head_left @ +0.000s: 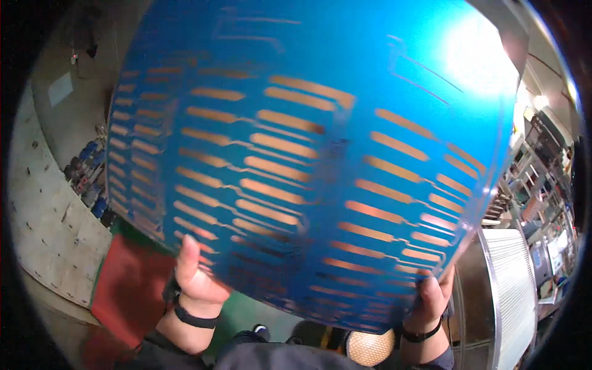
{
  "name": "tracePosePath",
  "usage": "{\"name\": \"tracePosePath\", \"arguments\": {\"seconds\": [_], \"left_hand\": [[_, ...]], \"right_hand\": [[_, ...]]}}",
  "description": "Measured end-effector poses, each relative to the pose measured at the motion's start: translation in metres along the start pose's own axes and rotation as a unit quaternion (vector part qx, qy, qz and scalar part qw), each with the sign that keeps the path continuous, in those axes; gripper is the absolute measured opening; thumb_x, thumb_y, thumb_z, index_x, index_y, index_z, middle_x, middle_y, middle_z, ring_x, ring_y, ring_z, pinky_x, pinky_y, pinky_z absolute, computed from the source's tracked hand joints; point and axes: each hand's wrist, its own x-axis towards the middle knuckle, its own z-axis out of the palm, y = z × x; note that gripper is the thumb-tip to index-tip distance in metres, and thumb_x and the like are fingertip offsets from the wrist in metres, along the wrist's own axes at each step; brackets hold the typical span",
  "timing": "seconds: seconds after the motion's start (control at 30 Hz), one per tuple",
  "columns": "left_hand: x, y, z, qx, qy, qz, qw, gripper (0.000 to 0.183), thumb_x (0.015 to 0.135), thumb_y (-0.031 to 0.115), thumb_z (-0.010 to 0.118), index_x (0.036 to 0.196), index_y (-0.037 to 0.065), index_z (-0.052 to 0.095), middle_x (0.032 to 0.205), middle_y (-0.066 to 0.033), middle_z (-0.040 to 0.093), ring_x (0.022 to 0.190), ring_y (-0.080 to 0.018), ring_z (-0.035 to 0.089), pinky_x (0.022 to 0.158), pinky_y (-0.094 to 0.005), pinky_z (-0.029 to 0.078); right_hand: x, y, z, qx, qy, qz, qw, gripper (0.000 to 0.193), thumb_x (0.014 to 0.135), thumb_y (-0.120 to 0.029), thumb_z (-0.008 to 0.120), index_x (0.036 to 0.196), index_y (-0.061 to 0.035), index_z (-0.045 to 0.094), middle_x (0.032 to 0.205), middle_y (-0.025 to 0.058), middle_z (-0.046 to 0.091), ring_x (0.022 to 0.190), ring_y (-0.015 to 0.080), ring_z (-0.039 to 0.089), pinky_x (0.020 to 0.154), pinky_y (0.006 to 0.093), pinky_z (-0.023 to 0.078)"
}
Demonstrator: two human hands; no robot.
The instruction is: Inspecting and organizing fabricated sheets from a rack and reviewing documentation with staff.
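A large blue panel (345,68) patterned with rows of copper-coloured bars and thin lines fills most of the view. It is held up in front of me, tilted, and part of it is smeared by motion. Its lower left edge is gripped by my left hand (198,276), the thumb lying on the patterned face. At the lower right corner my right hand (430,297) grips the panel, its thumb also on the near face. The fingers behind the panel are mostly hidden. A bright glare covers the panel's upper right.
On the left stands a pale, worn board or tabletop (46,222), with a red surface (126,287) beside it. A ribbed light panel (512,283) stands close on the right, before cluttered shelves (549,216). Below me are a green floor (271,317) and a round perforated seat (370,347).
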Motion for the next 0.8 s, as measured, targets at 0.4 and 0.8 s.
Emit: {"name": "tracePosePath", "arguments": {"seconds": [0.4, 0.8], "left_hand": [[-0.044, 0.188, -0.199, 0.204, 0.257, 0.105, 0.939, 0.035, 0.092, 0.039, 0.064, 0.107, 0.009, 0.055, 0.124, -0.0136, 0.059, 0.120, -0.0318, 0.056, 0.101, -0.0547, 0.047], [-0.007, 0.293, -0.365, 0.186, 0.567, -0.065, 0.800, 0.036, 0.089, 0.029, 0.068, 0.104, 0.000, 0.052, 0.109, -0.0114, 0.055, 0.106, -0.0287, 0.055, 0.099, -0.0508, 0.045]], "right_hand": [[0.123, 0.208, 0.255, 0.290, -0.111, 0.334, 0.890, 0.042, 0.095, -0.021, 0.065, 0.131, -0.0023, 0.053, 0.114, 0.0134, 0.066, 0.103, 0.0249, 0.066, 0.092, 0.0428, 0.056], [0.145, 0.420, 0.414, 0.146, -0.204, 0.617, 0.746, 0.041, 0.096, -0.017, 0.063, 0.130, 0.0043, 0.055, 0.123, 0.0151, 0.066, 0.107, 0.0253, 0.067, 0.097, 0.0415, 0.054]]}}
